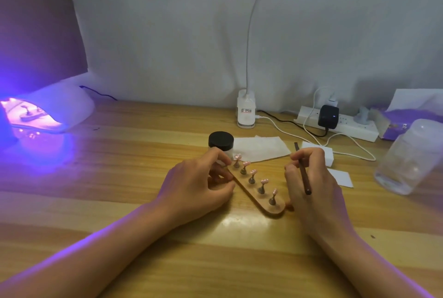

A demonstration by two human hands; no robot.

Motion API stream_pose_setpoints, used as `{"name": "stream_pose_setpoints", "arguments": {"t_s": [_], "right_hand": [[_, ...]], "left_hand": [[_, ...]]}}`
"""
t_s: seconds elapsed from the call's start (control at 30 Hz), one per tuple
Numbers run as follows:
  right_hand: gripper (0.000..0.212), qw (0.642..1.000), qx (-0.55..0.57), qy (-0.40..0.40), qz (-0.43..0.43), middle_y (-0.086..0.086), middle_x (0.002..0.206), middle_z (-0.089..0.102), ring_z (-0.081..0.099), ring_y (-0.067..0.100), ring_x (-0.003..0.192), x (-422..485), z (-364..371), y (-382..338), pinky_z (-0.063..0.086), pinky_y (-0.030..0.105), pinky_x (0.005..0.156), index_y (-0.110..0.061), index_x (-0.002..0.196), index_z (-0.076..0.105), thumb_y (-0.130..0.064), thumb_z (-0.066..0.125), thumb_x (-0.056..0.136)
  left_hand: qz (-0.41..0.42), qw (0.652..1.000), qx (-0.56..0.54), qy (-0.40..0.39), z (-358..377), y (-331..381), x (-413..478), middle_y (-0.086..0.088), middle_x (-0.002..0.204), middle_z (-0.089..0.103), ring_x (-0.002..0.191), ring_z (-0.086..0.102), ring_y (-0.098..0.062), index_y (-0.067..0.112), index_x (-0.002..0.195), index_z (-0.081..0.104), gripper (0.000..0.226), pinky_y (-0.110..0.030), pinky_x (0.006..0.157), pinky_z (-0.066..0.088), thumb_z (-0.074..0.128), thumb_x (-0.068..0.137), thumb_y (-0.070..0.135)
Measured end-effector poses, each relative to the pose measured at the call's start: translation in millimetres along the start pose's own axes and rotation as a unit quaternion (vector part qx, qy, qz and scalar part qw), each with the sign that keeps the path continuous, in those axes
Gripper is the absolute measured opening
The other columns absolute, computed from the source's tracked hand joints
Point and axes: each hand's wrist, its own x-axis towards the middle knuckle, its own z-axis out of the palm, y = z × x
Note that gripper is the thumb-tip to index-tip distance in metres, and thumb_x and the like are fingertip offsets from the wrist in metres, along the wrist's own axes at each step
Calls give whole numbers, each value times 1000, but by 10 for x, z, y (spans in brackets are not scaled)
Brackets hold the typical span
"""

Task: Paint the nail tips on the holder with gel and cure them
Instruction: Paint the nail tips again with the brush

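1. Five nail tips [251,172] stand on small pegs along the wooden holder [275,211]. All of them look pink and glossy, so I judge the gel coat is on or nearly on. Whether each tip is fully covered is too small to tell.
2. Holder lies on the table [143,178], mid-scene, running diagonally from far-left to near-right. It is well apart from the curing lamp [60,108].
3. Curing lamp sits at the far left, lit violet. A dark shape shows inside it; what it is I cannot tell.
4. Judgement: these five tips are out of the lamp, so their cure remains to be done. The holder must cross the table leftward to get there.
5. Left hand [203,182]: fingers curled, thumb and fingertips closed on the holder's far-left end, forearm low over the table.
6. Right hand [309,185]: fingers together, clamped on a thin brown brush [304,174]. The brush lies across the hand and is clear of the tips. One fingertip shows just beside the holder's near-right end.
7. Black-lidded jar [221,140] stands just beyond the left hand, lid on.
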Motion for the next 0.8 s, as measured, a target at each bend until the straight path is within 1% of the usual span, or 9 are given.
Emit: {"name": "stream_pose_setpoints", "arguments": {"t_s": [0.07, 0.13, 0.2, 0.27, 0.33, 0.4, 0.53, 0.67, 0.8], "right_hand": [[13, 1000, 0, 7, -17, -4, 88, 59, 63, 19, 62, -35, 14, -14, 55, 48, 61, -28, 106, 38, -27, 41, 94], [17, 999, 10, 4, -48, -7, 92, 59, 64, 15, 61, -64, 40, -32, 56, 45, 59, -32, 105, 36, -22, 43, 93], [20, 995, 45, -13, -90, -10, 95, 59, 66, 8, 59, -92, 61, -65, 56, 33, 53, -33, 106, 34, -20, 44, 94], [24, 987, 84, -40, -134, -11, 100, 58, 67, 2, 64, -115, 73, -93, 55, 21, 52, -29, 110, 33, -24, 45, 91], [29, 981, 96, -51, -161, -12, 102, 55, 68, 3, 69, -129, 73, -104, 55, 21, 54, -29, 112, 32, -27, 45, 87], [36, 982, 78, -13, -173, -14, 97, 50, 66, 10, 68, -119, 71, -85, 54, 25, 53, -32, 112, 30, -15, 49, 86], [53, 995, 36, 47, -81, -15, 98, 47, 65, 14, 69, -53, 104, 12, 55, 44, 57, -36, 109, 27, 2, 55, 86], [54, 999, 34, 5, -1, -10, 107, 44, 59, 8, 103, 25, 118, 172, 52, 28, 78, -29, 114, 24, 0, 60, 86], [63, 998, 9, -55, 31, -6, 122, 39, 51, 5, 114, 64, 136, 212, 45, 19, 79, -33, 113, 19, -15, 72, 82]], "left_hand": [[4, 996, -22, -84, -6, 21, 4, 31, 119, 65, 116, 55, 9, 43, 123, 41, 55, -34, 98, 50, 74, 79, 45], [3, 987, -1, -163, -11, 24, 5, 35, 139, 48, 134, 37, 5, 46, 134, 27, 79, -34, 111, 35, 70, 71, 67], [-10, 982, 20, -187, 17, 33, -13, 38, 147, 32, 136, 25, 4, 53, 138, 16, 100, -31, 113, 27, 64, 58, 86], [-11, 985, 46, -165, 98, 79, -51, 34, 149, 27, 133, 22, 3, 54, 141, 10, 110, -29, 111, 26, 58, 51, 95], [15, 988, 91, -121, 192, 126, -82, 29, 146, 33, 128, 25, 5, 49, 143, 9, 106, -25, 107, 25, 52, 58, 94], [31, 990, 107, -86, 221, 145, -86, 29, 140, 40, 125, 30, 6, 44, 143, 14, 92, -24, 104, 26, 51, 70, 87], [0, 997, 24, -75, 152, 140, -55, 27, 124, 50, 119, 45, 4, 42, 125, 33, 59, -31, 107, 37, 61, 75, 60], [-30, 998, -18, -45, 137, 127, -37, 23, 113, 57, 110, 54, 0, 42, 103, 39, 38, -36, 100, 46, 56, 70, 42], [-41, 999, -24, -20, 66, 9, 8, 18, 106, 62, 99, 58, -1, 38, 101, 46, 30, -34, 87, 52, 63, 79, 26]]}}
